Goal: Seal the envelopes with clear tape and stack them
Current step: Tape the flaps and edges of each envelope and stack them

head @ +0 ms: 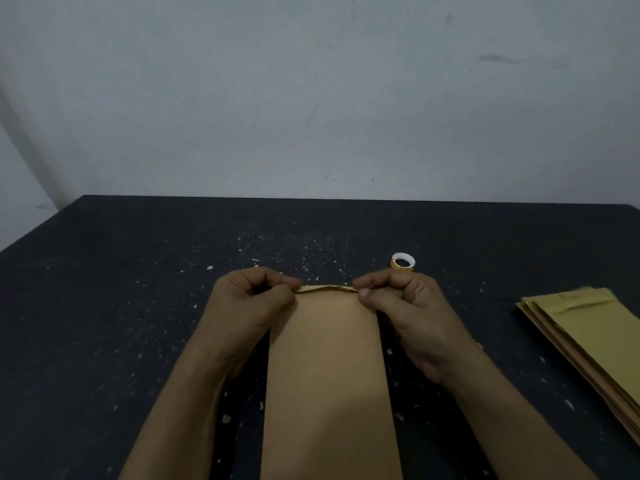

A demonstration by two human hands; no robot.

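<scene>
The left hand [254, 299] is curled, with thumb and forefinger pinching the far left corner of the brown envelope [329, 375]. The right hand [405, 306] is curled likewise and pinches the far right corner. Between the two grips, the far edge of the envelope is folded over and slightly lifted. The envelope lies lengthwise on the dark table [121, 289], running from the hands toward the person. The tape roll [402, 262] rests flat on the table just beyond the right hand. A stack of envelopes [588, 334] lies at the right edge of the table, well apart from the hands. Pale specks are scattered over the table surface.
</scene>
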